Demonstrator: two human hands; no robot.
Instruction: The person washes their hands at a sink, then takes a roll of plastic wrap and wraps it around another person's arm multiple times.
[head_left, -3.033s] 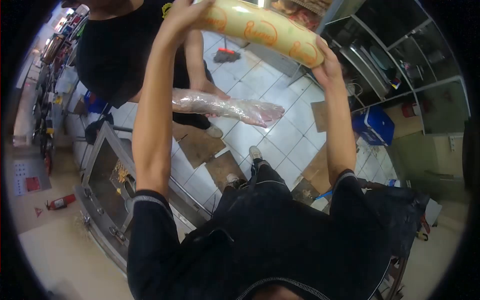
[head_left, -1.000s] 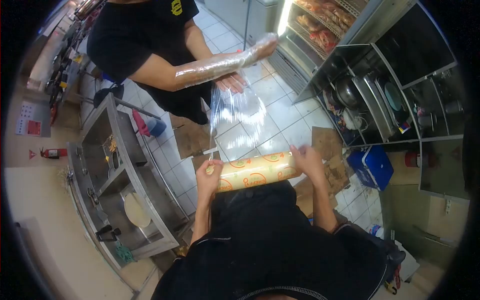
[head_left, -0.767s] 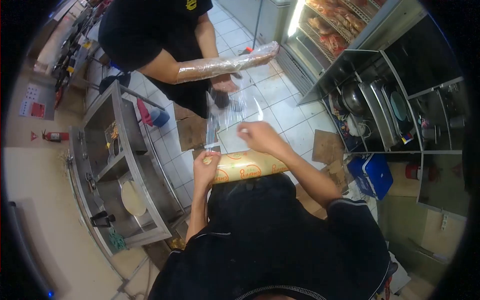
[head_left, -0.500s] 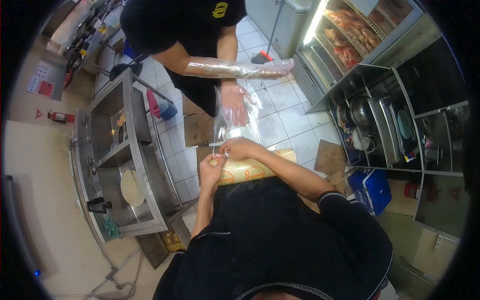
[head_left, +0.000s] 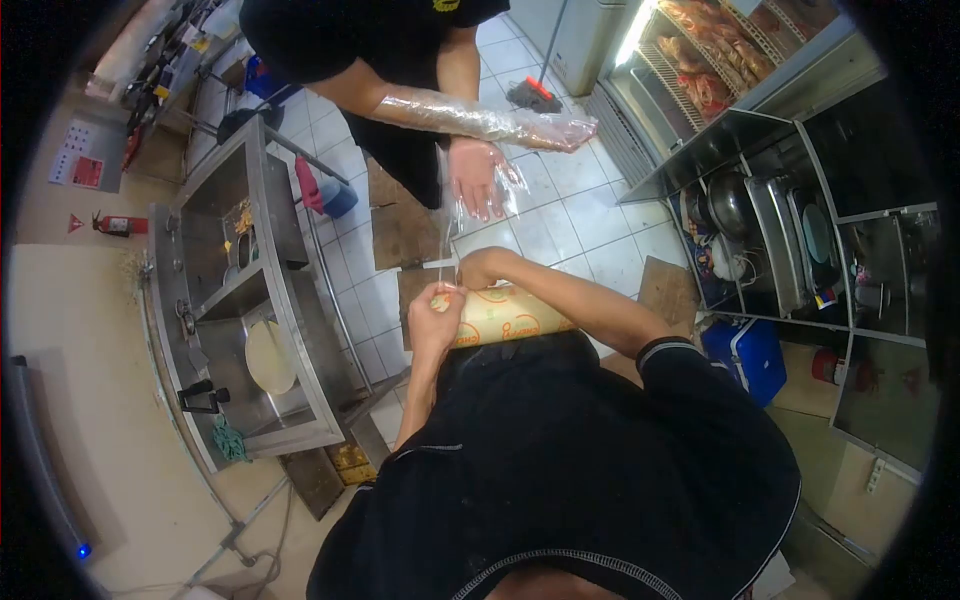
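Observation:
A yellow cling film box [head_left: 512, 318] with orange print lies across my front at waist height. My left hand [head_left: 434, 318] is closed at its left end, thumb and fingers pinching a gathered strand of clear cling film [head_left: 449, 235]. Just beside it, my right hand [head_left: 482, 268] curls down over the box's far edge, fingers bent in at the same strand and partly hidden. The film runs up to a co-worker's bare, spread hand [head_left: 474, 178]. That person's other forearm [head_left: 450, 115] is wrapped in film to past the fingers.
A steel sink unit [head_left: 290, 290] stands to the left. On the right are an open cabinet [head_left: 790, 240] with pans and a lit fridge [head_left: 690, 80] holding meat. A blue cooler box [head_left: 745, 358] sits below the cabinet. Cardboard [head_left: 405, 215] lies on the tiled floor.
The film between the co-worker's hand and mine has narrowed from a wide spread to a thin strand. My right hand has lifted slightly. The co-worker's bare hand has drawn back from the box.

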